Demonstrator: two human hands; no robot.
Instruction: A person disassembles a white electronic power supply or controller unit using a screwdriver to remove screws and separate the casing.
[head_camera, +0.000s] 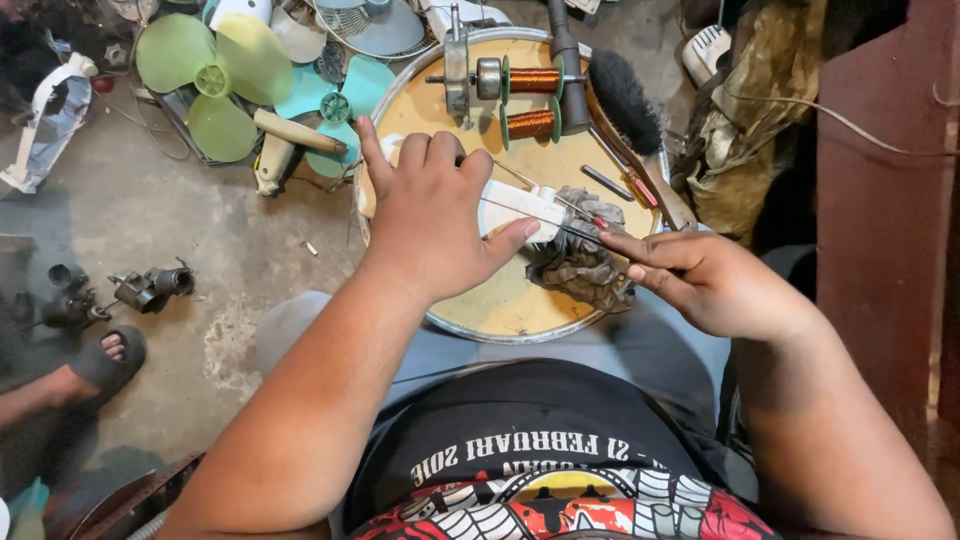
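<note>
My left hand (432, 215) lies palm down over a white plastic part (512, 205) on a round metal-rimmed board (490, 310) resting on my lap, thumb pressed against the part's near side. My right hand (700, 278) pinches a thin dark wire or rod (560, 222) that runs left across the white part, fingertips at its right end near a small red-tipped tool (598, 220). A crumpled grey rag (583, 258) sits under the right fingertips.
Two copper wire spools (532, 100) on a winder, a black brush (622, 95) and small tools lie at the board's far side. Green and teal fan blades (215, 80) and small motor parts (150, 288) lie on the concrete floor. Another person's sandalled foot (105, 360) is at left.
</note>
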